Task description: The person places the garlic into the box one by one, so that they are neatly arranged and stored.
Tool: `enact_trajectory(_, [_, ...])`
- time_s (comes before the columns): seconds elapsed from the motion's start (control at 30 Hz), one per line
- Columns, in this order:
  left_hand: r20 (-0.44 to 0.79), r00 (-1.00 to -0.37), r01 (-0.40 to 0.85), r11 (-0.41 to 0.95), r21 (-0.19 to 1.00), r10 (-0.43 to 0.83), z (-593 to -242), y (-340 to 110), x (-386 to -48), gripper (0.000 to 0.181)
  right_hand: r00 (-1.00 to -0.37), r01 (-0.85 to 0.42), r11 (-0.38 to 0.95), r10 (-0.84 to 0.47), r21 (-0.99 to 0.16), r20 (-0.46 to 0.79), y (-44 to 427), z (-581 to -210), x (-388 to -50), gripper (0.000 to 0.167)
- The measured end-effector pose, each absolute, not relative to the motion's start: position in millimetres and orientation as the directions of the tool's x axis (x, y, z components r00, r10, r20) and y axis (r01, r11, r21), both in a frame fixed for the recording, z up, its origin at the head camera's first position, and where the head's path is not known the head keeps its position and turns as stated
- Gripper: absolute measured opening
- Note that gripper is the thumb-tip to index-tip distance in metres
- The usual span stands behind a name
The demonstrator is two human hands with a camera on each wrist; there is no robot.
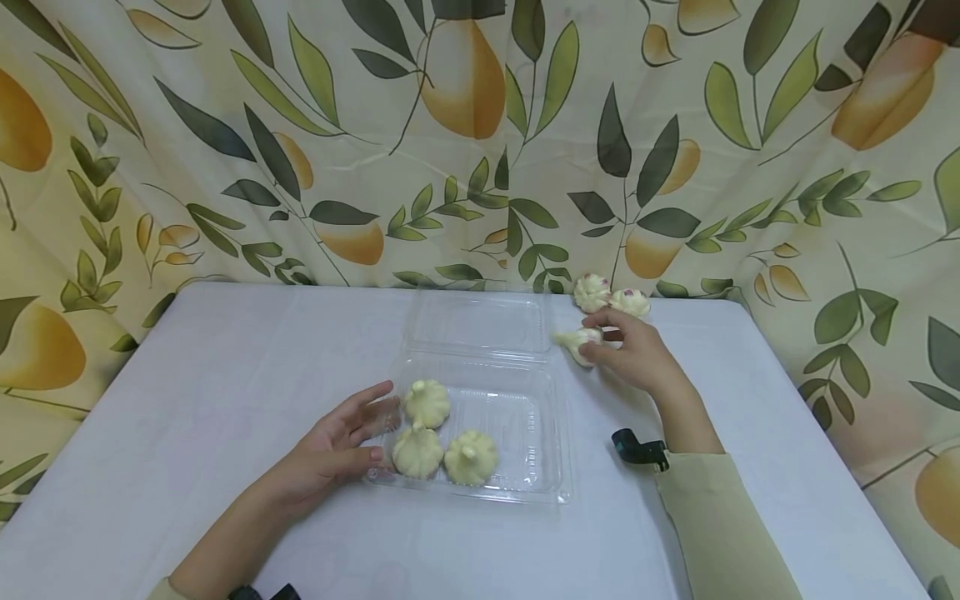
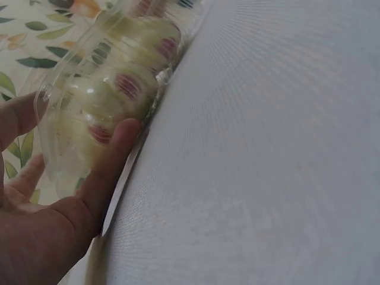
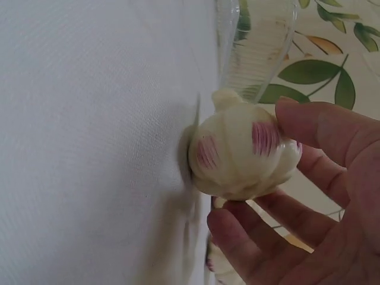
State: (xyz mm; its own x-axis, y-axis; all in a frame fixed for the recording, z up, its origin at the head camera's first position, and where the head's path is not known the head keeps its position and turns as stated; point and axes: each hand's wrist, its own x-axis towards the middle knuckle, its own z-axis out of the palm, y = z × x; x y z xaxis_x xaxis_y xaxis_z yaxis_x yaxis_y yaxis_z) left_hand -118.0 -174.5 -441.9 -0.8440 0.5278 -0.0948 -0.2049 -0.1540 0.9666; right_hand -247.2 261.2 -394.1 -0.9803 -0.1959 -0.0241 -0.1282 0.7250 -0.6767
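Note:
A clear plastic box lies opened out on the table, with three pale garlic bulbs in its left half: one at the back, one at the near left and one nearer the middle. My left hand rests against the box's left side, fingers fairly straight. In the left wrist view its thumb touches the plastic. To the right of the lid, my right hand holds another garlic bulb with purple streaks between thumb and fingers, close to the tabletop.
Two more purple-marked garlic bulbs, one left and one right, sit at the table's back edge beyond my right hand. The box's hinged lid lies flat toward the back. A leaf-and-fruit patterned cloth hangs behind the white-covered table.

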Motion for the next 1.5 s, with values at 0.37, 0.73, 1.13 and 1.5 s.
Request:
enact_trajectory(0.37, [-0.098, -0.861, -0.200, -0.154, 0.968, 0.499, -440, -171, -115, 0.080, -0.974, -0.046, 0.752, -0.179, -0.657, -0.137, 268, -391, -246, 0.065])
enact_trajectory(0.73, [-0.077, -0.850, -0.197, -0.180, 0.964, 0.520, -440, -170, -115, 0.078, -0.967, -0.049, 0.771, -0.195, -0.635, -0.161, 268, -388, -245, 0.049])
enact_trajectory(1.13, [-0.081, -0.858, -0.201, -0.186, 0.962, 0.507, -441, -166, -114, 0.080, -0.975, 0.002, 0.748, -0.146, -0.664, -0.167, 268, -380, -243, 0.044])
enact_trajectory(1.5, [-0.080, -0.852, -0.205, -0.189, 0.960, 0.517, -441, -166, -114, 0.083, -0.977, -0.073, 0.638, -0.198, -0.766, -0.072, 257, -361, -234, 0.047])
